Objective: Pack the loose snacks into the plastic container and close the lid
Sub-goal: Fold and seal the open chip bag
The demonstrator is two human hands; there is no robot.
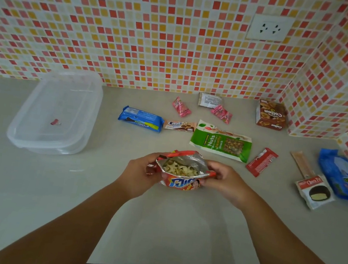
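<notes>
Both hands, left (140,172) and right (223,180), pinch the open bag (182,171) by its mouth edges above the counter (70,195). It looks light, crinkly, spill-prone; best held upright near the top. The box (56,111) sits left, lidded.

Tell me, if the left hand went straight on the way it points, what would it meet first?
Probably the nuts packet. The left hand, gripping the open snack bag, points up and right; depth is unclear.
</notes>
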